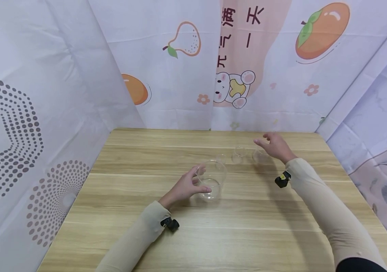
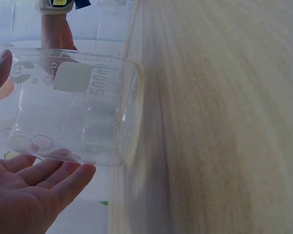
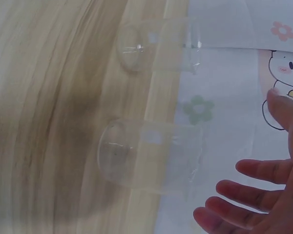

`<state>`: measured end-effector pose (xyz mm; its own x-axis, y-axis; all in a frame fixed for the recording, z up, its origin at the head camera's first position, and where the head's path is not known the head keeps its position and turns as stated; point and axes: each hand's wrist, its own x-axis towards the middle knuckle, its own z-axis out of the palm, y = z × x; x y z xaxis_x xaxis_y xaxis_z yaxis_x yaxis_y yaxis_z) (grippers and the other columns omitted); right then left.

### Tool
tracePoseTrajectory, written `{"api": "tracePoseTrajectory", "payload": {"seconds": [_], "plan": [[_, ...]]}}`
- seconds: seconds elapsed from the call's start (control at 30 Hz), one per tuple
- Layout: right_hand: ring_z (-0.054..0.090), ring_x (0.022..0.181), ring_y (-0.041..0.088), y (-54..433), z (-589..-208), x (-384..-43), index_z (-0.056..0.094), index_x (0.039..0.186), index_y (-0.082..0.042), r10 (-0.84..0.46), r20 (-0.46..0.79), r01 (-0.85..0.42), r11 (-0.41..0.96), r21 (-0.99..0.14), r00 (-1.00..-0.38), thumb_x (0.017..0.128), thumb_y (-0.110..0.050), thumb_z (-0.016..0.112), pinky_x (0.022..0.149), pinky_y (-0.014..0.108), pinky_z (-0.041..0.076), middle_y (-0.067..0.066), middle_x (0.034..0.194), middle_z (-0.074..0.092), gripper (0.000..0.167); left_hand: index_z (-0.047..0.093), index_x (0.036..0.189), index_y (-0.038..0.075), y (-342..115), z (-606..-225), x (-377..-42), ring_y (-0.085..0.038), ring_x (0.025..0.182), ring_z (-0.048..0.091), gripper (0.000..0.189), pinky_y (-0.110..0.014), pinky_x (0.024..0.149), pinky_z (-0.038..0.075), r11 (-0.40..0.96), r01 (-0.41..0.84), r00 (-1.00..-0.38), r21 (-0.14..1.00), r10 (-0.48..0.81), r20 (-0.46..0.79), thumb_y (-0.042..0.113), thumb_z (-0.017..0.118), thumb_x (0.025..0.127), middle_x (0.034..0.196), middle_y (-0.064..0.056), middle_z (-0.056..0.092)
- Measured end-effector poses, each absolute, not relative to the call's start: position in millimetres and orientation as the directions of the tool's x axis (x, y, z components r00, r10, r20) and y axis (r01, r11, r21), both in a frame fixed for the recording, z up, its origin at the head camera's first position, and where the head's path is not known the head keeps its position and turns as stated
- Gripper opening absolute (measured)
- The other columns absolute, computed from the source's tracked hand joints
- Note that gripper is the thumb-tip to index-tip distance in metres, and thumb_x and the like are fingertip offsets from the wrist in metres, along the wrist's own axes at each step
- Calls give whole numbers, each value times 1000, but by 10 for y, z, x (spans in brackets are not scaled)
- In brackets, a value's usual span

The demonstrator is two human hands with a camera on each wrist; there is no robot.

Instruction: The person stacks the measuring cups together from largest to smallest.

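Observation:
A large clear glass beaker (image 1: pixel 216 177), marked 500 ml in the left wrist view, stands upright on the wooden table. My left hand (image 1: pixel 187 186) is around its left side, the thumb in front and the fingers behind. In the left wrist view the fingers (image 2: pixel 63 183) lie nearly straight along the glass, with the palm apart from it. My right hand (image 1: pixel 275 146) hovers over a smaller clear beaker (image 1: pixel 259 156) at the back right. Its fingers (image 3: pixel 249 195) are spread and relaxed beside that beaker's mouth, holding nothing.
Another small beaker (image 1: pixel 239 155) stands left of the one under my right hand. A smaller clear vessel (image 1: pixel 220 158) is behind the large beaker. The wooden table (image 1: pixel 234 234) ends at a printed curtain (image 1: pixel 176 117) behind, with more cloth at both sides.

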<state>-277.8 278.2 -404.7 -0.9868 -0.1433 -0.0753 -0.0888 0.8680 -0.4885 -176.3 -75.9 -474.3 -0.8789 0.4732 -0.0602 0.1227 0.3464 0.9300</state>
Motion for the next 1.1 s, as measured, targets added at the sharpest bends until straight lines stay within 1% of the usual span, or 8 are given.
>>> {"api": "tracePoseTrajectory", "payload": {"seconds": [0.27,0.5,0.67,0.83,0.97,1.1], "plan": [[46,123,51,2825,-4164,-2802,41,136,17,-149,-98,-93,896,-434,-984,98,-48,50,103,62,41,39,137,43,75,25,154,21,-757,-4741,-1751,-38,139,40,90,-47,114,39,353,115,-879,929,472,-71,26,80,82,155,-10,38],[41,126,54,2823,-4200,-2800,37,137,20,-149,-151,-74,907,-416,-977,98,-42,53,105,63,37,43,137,40,75,27,153,22,-757,-4735,-1750,-36,140,40,88,-47,114,39,347,113,-880,931,470,-69,25,80,82,154,-10,38],[48,120,53,2823,-4229,-2813,36,136,21,-159,-165,-80,910,-407,-973,97,-40,55,101,62,42,42,133,45,74,26,153,22,-764,-4741,-1752,-37,140,41,90,-46,114,40,344,121,-880,931,471,-59,28,80,81,154,-10,39],[51,118,52,2833,-4250,-2827,36,136,20,-168,-178,-86,916,-392,-970,97,-38,55,99,61,44,41,130,49,73,27,153,21,-769,-4737,-1747,-37,140,41,90,-47,113,41,338,136,-877,931,478,-45,31,80,81,154,-11,39],[51,118,52,2831,-4241,-2835,39,136,19,-172,-169,-95,917,-389,-970,96,-37,57,99,60,44,41,129,50,71,27,153,21,-767,-4730,-1748,-35,141,40,89,-47,113,40,335,129,-878,933,475,-49,29,80,81,154,-11,39],[51,118,52,2833,-4220,-2828,39,137,17,-189,-171,-107,909,-403,-967,96,-30,58,100,61,44,41,130,50,66,27,153,21,-761,-4732,-1751,-34,141,39,89,-48,113,39,324,123,-877,938,477,-50,25,80,82,154,-13,38]]}}
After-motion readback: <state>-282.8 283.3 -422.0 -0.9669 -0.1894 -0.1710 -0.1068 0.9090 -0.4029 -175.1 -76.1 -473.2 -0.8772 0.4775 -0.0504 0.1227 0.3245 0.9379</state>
